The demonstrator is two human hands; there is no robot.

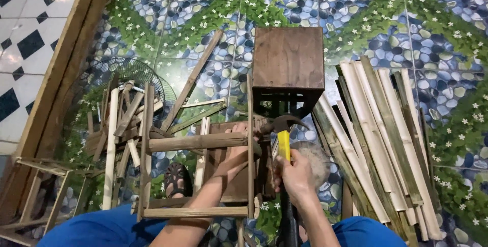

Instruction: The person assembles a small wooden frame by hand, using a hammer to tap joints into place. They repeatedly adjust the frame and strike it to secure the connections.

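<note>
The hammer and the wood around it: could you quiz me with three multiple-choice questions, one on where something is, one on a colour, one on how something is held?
1. Where does the pile of split bamboo strips lie?
A. To the right of the dark wooden stool
B. On top of the stool
C. On the white and black tiles

2. What colour is the handle of the hammer just below its head?
A. Red
B. Yellow
C. Green

3. How is the hammer held?
A. It lies loose on the floor
B. The left hand grips it
C. The right hand grips it, head pointing away from the person

Answers:
1 A: the strips fan out on the floor right of the stool.
2 B: a yellow band shows under the metal head.
3 C: the right hand is closed round the handle, while the left hand rests on the bamboo frame.
</note>
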